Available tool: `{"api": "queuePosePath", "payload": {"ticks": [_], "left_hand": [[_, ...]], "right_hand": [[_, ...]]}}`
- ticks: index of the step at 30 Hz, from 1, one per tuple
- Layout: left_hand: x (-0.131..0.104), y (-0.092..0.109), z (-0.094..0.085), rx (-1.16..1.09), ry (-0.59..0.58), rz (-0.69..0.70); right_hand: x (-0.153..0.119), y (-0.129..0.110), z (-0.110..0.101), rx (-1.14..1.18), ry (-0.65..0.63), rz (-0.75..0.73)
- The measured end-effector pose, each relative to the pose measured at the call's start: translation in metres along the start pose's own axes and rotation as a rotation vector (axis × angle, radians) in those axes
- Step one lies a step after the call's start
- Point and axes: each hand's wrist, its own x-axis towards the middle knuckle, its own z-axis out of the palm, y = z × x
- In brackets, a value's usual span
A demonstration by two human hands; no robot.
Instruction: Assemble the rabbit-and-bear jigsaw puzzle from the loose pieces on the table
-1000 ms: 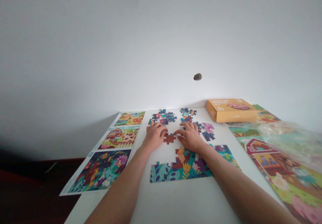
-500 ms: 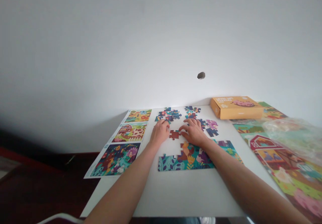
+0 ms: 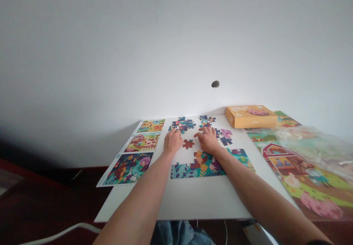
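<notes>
My left hand [image 3: 173, 141] is bent over the near edge of a cluster of loose puzzle pieces [image 3: 186, 124], its fingers curled close together; whatever lies under the fingertips is hidden. To its right, my right hand [image 3: 209, 140] rests with fingers apart over more dark blue loose pieces, partly covering them. Between the hands a single reddish-brown puzzle piece [image 3: 188, 144] lies flat on the white table, apart from both. Closer to me is a joined section of the puzzle [image 3: 184, 171] with teal leaves and flowers; my right forearm covers part of it.
At the left, a sheet of three reference pictures [image 3: 142, 142] overhangs the table edge. A yellow puzzle box [image 3: 252, 117] stands at the back right. A farm picture [image 3: 298, 175] and clear plastic wrapping [image 3: 306, 140] lie on the right. Purple flower pieces [image 3: 226, 133] sit beyond my right hand.
My right thumb has come away from the reddish-brown piece, which now lies free. Both hands stay over the loose pieces. The whole view has shifted slightly.
</notes>
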Motion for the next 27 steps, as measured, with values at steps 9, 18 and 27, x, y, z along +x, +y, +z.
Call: {"api": "queuePosePath", "payload": {"ticks": [9,18,27], "left_hand": [[-0.006,0.001,-0.006,0.039,0.006,0.003],[-0.010,0.000,-0.004,0.008,-0.058,-0.047],[-0.007,0.001,-0.002,-0.043,-0.030,-0.229]], "right_hand": [[-0.022,-0.011,-0.010,-0.017,0.070,-0.022],[-0.014,-0.019,-0.009,0.019,0.051,0.010],[-0.014,-0.011,-0.008,0.009,0.135,0.175]]}}
